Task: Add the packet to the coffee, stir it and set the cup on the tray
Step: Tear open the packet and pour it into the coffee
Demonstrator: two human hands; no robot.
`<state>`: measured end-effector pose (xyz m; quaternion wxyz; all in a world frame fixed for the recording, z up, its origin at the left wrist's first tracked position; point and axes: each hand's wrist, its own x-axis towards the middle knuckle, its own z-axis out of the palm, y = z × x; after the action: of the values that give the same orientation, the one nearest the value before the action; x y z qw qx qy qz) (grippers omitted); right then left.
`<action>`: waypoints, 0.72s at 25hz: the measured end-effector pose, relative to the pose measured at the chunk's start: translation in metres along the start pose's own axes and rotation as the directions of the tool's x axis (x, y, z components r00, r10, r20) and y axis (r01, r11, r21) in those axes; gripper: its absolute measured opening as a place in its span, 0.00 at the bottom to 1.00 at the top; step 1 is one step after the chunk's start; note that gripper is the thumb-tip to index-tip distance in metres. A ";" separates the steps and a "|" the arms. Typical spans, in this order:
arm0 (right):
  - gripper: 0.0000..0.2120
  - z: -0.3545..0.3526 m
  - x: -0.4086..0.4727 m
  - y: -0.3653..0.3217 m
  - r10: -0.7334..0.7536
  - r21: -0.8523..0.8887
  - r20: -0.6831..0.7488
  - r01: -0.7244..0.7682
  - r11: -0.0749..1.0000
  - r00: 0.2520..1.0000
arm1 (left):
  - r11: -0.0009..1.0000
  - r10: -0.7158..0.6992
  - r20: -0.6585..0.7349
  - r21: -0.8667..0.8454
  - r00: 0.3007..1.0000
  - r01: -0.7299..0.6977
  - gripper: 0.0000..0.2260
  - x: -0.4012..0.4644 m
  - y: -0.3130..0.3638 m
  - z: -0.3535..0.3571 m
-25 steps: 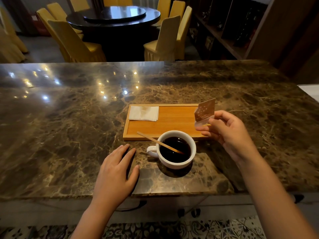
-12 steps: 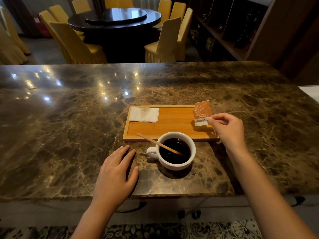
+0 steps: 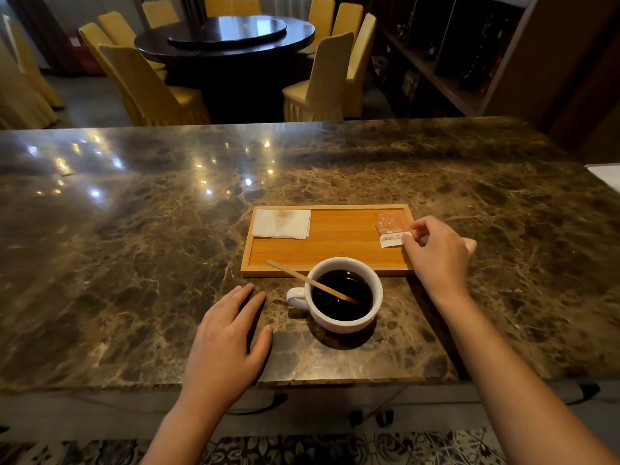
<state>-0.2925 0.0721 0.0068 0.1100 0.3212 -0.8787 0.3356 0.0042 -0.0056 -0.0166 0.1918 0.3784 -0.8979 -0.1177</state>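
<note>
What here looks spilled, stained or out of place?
The napkin on the tray carries a faint brown stain near its top edge. Nothing is spilled around the cup; the stirrer leans inside it.

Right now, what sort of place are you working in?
Probably a restaurant or hotel dining room. Beyond the polished marble counter stands a large round dining table ringed by yellow fabric-covered chairs, and coffee is being served in a white cup beside a wooden tray.
</note>
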 end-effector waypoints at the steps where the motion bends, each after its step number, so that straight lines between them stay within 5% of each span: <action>1: 0.08 -0.001 0.000 0.001 -0.049 -0.036 0.005 0.049 0.998 0.999 | 1.000 0.001 -0.001 -0.002 1.000 -0.001 0.24 0.000 0.000 0.000; 6: 0.16 -0.009 -0.007 0.006 -0.395 -0.077 0.277 0.430 0.900 0.876 | 1.000 0.001 -0.007 -0.004 1.000 -0.001 0.24 0.000 0.000 0.001; 10: 0.19 -0.009 -0.005 0.010 -0.384 -0.088 0.425 0.460 0.884 0.819 | 1.000 0.000 -0.010 -0.009 1.000 -0.001 0.22 0.000 0.000 0.001; 18: 0.19 -0.003 0.011 0.008 -0.369 -0.109 0.445 0.459 0.882 0.816 | 1.000 -0.002 -0.004 -0.014 1.000 0.002 0.22 0.000 0.000 0.000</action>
<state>-0.3060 0.0733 0.0093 0.0265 0.5553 -0.8205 0.1330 0.0043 -0.0052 -0.0167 0.1963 0.3782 -0.8962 -0.1236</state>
